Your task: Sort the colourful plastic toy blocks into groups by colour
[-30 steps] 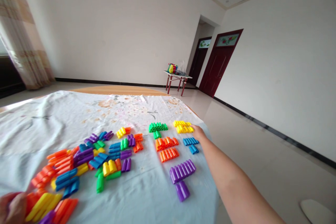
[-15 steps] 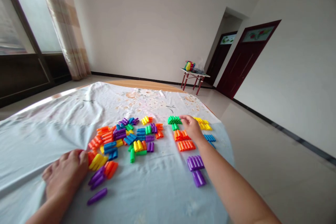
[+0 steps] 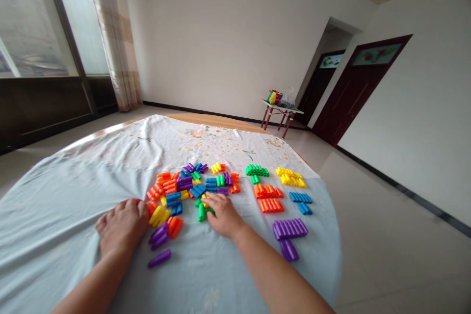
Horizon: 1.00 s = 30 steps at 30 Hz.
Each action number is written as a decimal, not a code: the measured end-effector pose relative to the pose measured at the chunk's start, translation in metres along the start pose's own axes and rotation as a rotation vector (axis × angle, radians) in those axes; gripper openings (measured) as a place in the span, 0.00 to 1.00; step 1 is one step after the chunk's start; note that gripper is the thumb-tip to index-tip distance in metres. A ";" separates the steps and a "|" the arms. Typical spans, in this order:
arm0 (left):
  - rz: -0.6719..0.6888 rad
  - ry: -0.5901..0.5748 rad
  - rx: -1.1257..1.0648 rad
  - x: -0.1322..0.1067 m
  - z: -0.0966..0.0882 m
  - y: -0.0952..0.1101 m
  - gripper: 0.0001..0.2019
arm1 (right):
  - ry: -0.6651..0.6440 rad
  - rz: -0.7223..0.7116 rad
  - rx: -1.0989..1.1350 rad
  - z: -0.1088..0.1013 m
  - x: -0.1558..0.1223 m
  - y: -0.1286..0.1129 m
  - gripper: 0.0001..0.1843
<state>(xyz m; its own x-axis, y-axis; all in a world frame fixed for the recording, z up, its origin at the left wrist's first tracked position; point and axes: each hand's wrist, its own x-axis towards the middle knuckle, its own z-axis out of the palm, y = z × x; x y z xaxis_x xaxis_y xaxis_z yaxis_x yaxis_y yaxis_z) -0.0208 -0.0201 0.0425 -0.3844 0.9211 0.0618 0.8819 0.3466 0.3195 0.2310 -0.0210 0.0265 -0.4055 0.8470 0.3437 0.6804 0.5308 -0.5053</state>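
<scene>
My left hand (image 3: 123, 225) lies palm down and flat on the cloth, beside an orange piece at the pile's left edge. My right hand (image 3: 225, 215) reaches into the front of the mixed pile. Its thumb and fingers close around yellow plastic tubes (image 3: 205, 201), with green tubes (image 3: 201, 213) just beside them. Part of what lies under this hand is hidden. The pile holds joined tube pieces in orange, blue (image 3: 173, 199), purple (image 3: 184, 183), yellow and green. One purple piece (image 3: 159, 258) rests apart, nearer to me.
Colour groups stand on the right: green (image 3: 257, 170), orange (image 3: 271, 205), purple (image 3: 290, 229), yellow (image 3: 291, 177) and blue (image 3: 300, 198). A light cloth (image 3: 110, 171) covers the round table. Farther off, a small table (image 3: 281, 107) carries bags.
My right hand has moved from the green group leftward and nearer, onto the mixed pile. My left hand stays beside the pile. The view has shifted slightly left.
</scene>
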 end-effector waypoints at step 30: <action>0.030 -0.034 0.056 0.008 0.004 -0.005 0.26 | -0.108 -0.151 -0.084 -0.023 -0.036 -0.028 0.24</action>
<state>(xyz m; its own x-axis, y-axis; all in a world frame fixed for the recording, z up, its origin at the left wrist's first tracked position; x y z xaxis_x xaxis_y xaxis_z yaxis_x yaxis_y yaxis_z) -0.0273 -0.0137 0.0371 -0.3485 0.9365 0.0381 0.9073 0.3268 0.2648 0.2405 -0.0678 0.0466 -0.5668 0.7585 0.3215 0.6534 0.6516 -0.3854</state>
